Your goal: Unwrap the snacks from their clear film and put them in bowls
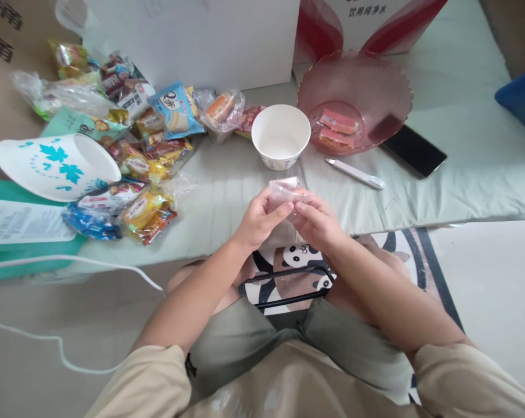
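My left hand [259, 216] and my right hand [318, 218] meet at the front edge of the covered surface. Both are closed on a clear plastic wrapper [283, 190], with the thumbs close together on top. Whether anything is inside the wrapper I cannot make out. Just beyond my hands stands a white paper bowl [281, 139], upright, and no contents show in it. Behind and to the right is a pink ribbed plastic bowl [366, 87] holding a few pink packets [338, 123]. A white utility knife [354, 173] lies in front of it.
Wrapped snacks [147, 157] are heaped on the left, beside a tipped paper bowl [57, 165] with blue leaves. A black phone [414, 150] lies right of the pink bowl. Boxes [192, 40] stand along the back. A white cable [109, 264] hangs at lower left.
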Motion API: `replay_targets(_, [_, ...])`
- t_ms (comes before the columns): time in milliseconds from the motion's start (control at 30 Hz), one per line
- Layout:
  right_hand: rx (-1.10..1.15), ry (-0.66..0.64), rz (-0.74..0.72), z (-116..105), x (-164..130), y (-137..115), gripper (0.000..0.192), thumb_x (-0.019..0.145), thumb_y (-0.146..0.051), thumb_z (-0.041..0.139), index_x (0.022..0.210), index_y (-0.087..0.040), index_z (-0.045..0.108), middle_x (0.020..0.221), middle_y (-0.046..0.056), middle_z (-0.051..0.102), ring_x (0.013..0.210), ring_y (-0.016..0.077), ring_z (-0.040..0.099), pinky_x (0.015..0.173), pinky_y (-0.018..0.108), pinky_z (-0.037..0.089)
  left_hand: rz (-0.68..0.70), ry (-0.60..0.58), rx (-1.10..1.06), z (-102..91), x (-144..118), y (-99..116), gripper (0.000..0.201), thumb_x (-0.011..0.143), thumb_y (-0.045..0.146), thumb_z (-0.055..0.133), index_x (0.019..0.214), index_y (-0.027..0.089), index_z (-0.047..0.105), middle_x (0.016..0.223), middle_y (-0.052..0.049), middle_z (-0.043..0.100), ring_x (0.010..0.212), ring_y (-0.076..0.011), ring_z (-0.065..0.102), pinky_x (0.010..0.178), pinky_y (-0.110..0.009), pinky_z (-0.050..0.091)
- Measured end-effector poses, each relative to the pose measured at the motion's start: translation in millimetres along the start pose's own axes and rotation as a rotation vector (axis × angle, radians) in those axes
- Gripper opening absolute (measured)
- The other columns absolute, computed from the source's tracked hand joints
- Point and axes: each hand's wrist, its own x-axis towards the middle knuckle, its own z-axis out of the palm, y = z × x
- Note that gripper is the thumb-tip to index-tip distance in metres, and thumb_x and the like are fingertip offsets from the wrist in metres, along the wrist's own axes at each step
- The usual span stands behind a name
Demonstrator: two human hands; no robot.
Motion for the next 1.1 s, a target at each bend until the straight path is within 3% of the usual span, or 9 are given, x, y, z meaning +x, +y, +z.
replay_targets(133, [-0.32,0.175,-0.168,-7,4,0,0.032,0.081,-0.045,0.075,0.104,-0.026,0.063,0.109,0.005,0.067,0.102,0.0193,0.063,0.09,0.034,0.052,0.011,0.049,0.036,-6.1,4,1,0.041,0.083,0.054,0.076,0.111,0.025,0.073,0.12,-0.008,0.074,0.113,-0.0236,0.069,0.095,-0.035,0.054])
replay_targets(233, [-0.343,0.165,-0.129,-12,10,-2,0.039,0.076,-0.042,0.079,0.103,-0.024,0.058,0.101,0.004,0.066,0.089,0.0165,0.062,0.077,0.03,0.052,0.083,0.1,0.197,-10.7,4,3,0.038,0.082,0.054,0.075,0.103,0.023,0.073,0.103,-0.005,0.075,0.095,-0.0204,0.069,0.081,-0.033,0.054])
replay_targets(400, [-0.415,0.218,-0.108,-11,12,-14,0.019,0.083,-0.038,0.064,0.083,-0.022,0.055,0.07,-0.003,0.057,0.063,0.0104,0.052,0.063,0.026,0.043,0.369,0.506,0.658,-25.9,10,9,0.023,0.085,0.044,0.07,0.087,0.021,0.066,0.077,0.002,0.063,0.072,-0.0146,0.06,0.068,-0.031,0.046])
replay_targets(500, [-0.421,0.272,-0.129,-15,11,-22,0.016,0.081,-0.036,0.06,0.08,-0.021,0.054,0.066,-0.004,0.054,0.058,0.0098,0.048,0.058,0.026,0.038,0.555,0.678,0.72,-40.2,31,31,0.026,0.086,0.047,0.068,0.087,0.022,0.06,0.078,0.001,0.06,0.072,-0.0151,0.059,0.067,-0.031,0.047])
replay_targets(600, [-0.39,0.283,-0.111,-23,13,-27,0.016,0.079,-0.036,0.06,0.078,-0.021,0.054,0.065,-0.004,0.052,0.056,0.0093,0.045,0.056,0.025,0.035,0.586,0.753,0.913,-42.2,62,71,0.017,0.089,0.037,0.066,0.09,0.023,0.057,0.082,0.001,0.061,0.081,-0.0169,0.061,0.074,-0.033,0.05])
replay_targets(667, [-0.37,0.298,-0.104,-28,14,-28,0.015,0.079,-0.036,0.059,0.078,-0.021,0.054,0.066,-0.004,0.053,0.057,0.0091,0.045,0.056,0.025,0.034,0.524,0.71,1.135,-32.6,82,99,0.013,0.086,0.025,0.07,0.089,0.023,0.057,0.09,0.0,0.065,0.09,-0.0177,0.063,0.083,-0.035,0.05])
replay_targets(767, [-0.337,0.303,-0.098,-31,16,-31,0.014,0.079,-0.035,0.059,0.078,-0.021,0.054,0.065,-0.004,0.052,0.058,0.009,0.045,0.056,0.025,0.033,0.336,0.482,1.505,-8.5,106,122,0.015,0.08,0.009,0.066,0.086,0.021,0.06,0.1,-0.003,0.068,0.099,-0.0215,0.065,0.092,-0.039,0.05])
replay_targets(933, [-0.323,0.289,-0.111,-30,18,-36,0.013,0.079,-0.033,0.058,0.078,-0.021,0.054,0.064,-0.005,0.051,0.057,0.0088,0.045,0.055,0.025,0.033,-0.001,0.234,1.786,19.1,139,99,0.018,0.072,0.007,0.064,0.087,0.018,0.069,0.09,-0.01,0.071,0.103,-0.0342,0.07,0.091,-0.047,0.052])
replay_targets(1100, [-0.311,0.294,-0.149,-32,22,-36,0.013,0.081,-0.033,0.057,0.078,-0.021,0.052,0.064,-0.005,0.05,0.056,0.0091,0.044,0.054,0.025,0.033,-0.24,-0.057,1.728,26.4,159,89,0.008,0.067,0.023,0.072,0.072,0.018,0.068,0.073,-0.007,0.068,0.085,-0.0311,0.071,0.081,-0.041,0.055])
